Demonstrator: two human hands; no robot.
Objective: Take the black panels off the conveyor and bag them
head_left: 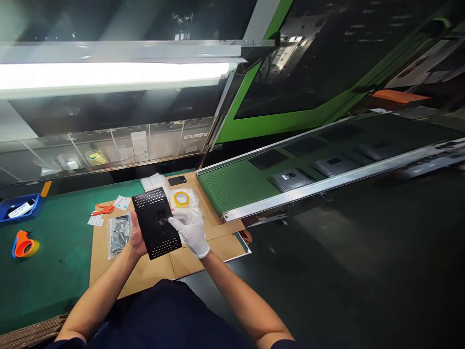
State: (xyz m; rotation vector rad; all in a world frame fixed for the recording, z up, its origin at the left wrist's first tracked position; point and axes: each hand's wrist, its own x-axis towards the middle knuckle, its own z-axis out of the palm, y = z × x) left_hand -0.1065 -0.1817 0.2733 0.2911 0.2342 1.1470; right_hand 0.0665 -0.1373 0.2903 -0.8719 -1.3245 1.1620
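Note:
A black rectangular panel [150,225] with rows of slots at both ends is held tilted over the cardboard. My left hand [136,238], bare, grips its left edge, the thumb along the side and the other fingers hidden behind. In a white glove, my right hand [191,231] is closed at the panel's right edge, its fingertips against a small raised feature near the centre. Whether those fingertips hold a small part there is too fine to tell. Beside the left hand lies a clear bag of dark parts [119,235]. A yellow tape roll [181,198] rests on white wrapping behind the panel.
A green conveyor belt [232,186] runs off to the right, carrying several dark panels [292,180]. Cardboard [134,283] covers part of the green table [65,271]. Orange snips [104,209], a phone [177,181], a tape dispenser [24,246] and a blue tray [34,211] lie about. A tube lamp [116,76] hangs overhead.

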